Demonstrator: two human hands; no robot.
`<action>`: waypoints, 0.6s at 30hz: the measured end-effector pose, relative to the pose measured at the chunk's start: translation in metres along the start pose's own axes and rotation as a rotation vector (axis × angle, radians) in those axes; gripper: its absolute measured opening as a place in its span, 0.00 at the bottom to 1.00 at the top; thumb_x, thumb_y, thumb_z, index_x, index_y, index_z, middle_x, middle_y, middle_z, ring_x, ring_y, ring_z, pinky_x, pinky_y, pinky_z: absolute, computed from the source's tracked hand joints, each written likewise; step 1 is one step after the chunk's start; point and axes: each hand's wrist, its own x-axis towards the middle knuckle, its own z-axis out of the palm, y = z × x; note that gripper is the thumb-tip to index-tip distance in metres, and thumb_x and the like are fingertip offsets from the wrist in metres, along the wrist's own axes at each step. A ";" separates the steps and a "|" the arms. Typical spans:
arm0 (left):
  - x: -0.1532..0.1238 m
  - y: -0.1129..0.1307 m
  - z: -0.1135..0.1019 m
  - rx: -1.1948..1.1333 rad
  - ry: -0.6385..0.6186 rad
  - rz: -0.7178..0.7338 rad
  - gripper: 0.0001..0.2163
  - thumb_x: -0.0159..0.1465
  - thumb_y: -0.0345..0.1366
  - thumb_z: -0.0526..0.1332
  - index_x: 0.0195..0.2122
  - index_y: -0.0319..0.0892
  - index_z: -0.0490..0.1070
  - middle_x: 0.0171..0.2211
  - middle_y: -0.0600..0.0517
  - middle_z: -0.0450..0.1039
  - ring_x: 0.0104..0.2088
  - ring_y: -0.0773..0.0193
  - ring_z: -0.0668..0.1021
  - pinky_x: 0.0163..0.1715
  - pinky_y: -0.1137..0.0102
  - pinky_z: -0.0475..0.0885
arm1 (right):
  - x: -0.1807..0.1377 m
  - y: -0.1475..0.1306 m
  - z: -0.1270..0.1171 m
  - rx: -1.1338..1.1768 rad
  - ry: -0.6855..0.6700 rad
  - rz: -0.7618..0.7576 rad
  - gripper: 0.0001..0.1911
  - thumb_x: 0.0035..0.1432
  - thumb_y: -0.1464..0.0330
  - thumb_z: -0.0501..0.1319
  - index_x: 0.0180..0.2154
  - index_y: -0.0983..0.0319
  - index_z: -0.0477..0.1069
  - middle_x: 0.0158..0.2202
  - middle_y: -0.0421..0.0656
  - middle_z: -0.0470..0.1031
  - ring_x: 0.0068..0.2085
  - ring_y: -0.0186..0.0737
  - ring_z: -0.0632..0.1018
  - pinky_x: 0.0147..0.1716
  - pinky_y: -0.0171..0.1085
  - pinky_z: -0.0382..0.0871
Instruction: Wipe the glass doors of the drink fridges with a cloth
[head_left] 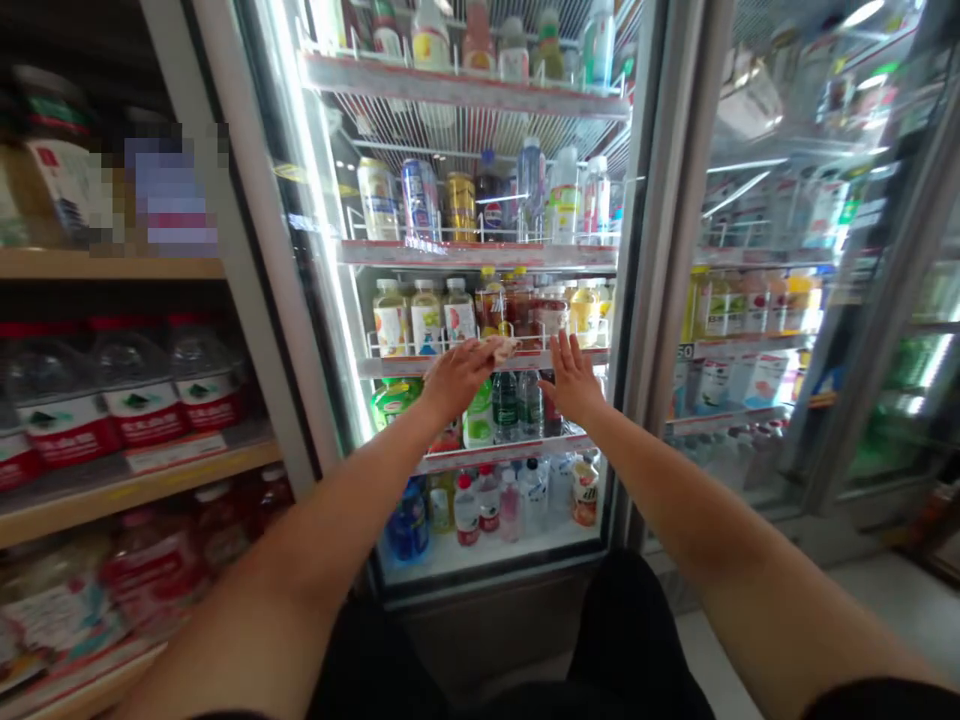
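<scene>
In front of a lit drinks fridge, both my arms reach forward. My left hand point(459, 378) holds a pale, crumpled cloth point(504, 347) under its fingers, at the height of a shelf edge point(540, 361). To its right, my right hand point(576, 380) is open, its fingers spread and pointing up, with nothing in it. Both hands appear to be at the glass door, though I cannot tell whether the palms touch it. Behind them stand juice bottles point(390, 318) with white caps and dark water bottles point(505, 405), partly covered by my hands.
A grey door frame point(667, 220) separates this fridge from another one with cartons point(714, 385) on the right. At the left, a wooden-edged shelf point(150, 490) carries large red-labelled bottles point(135, 400). My dark-clothed knees point(626, 630) are close to the fridge base.
</scene>
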 end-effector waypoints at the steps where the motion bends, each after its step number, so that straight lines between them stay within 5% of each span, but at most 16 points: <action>1: 0.001 -0.003 -0.001 0.013 -0.003 0.010 0.24 0.67 0.23 0.55 0.58 0.53 0.76 0.66 0.54 0.69 0.62 0.52 0.70 0.61 0.57 0.72 | 0.000 0.000 0.000 0.002 0.003 -0.006 0.47 0.72 0.61 0.56 0.77 0.58 0.25 0.79 0.48 0.29 0.78 0.54 0.36 0.74 0.65 0.44; 9: 0.073 -0.077 -0.063 0.083 0.251 -0.356 0.34 0.64 0.23 0.52 0.74 0.36 0.55 0.76 0.38 0.46 0.69 0.34 0.58 0.65 0.37 0.61 | 0.000 -0.003 -0.002 -0.015 -0.011 0.017 0.47 0.72 0.63 0.56 0.77 0.60 0.24 0.79 0.49 0.27 0.78 0.54 0.35 0.75 0.64 0.42; 18: 0.069 0.016 -0.002 0.031 -0.046 0.053 0.26 0.66 0.22 0.54 0.62 0.49 0.73 0.71 0.52 0.63 0.65 0.50 0.66 0.65 0.49 0.66 | 0.000 0.000 0.003 0.007 0.024 -0.009 0.49 0.73 0.63 0.56 0.76 0.58 0.21 0.79 0.49 0.28 0.78 0.54 0.36 0.74 0.66 0.44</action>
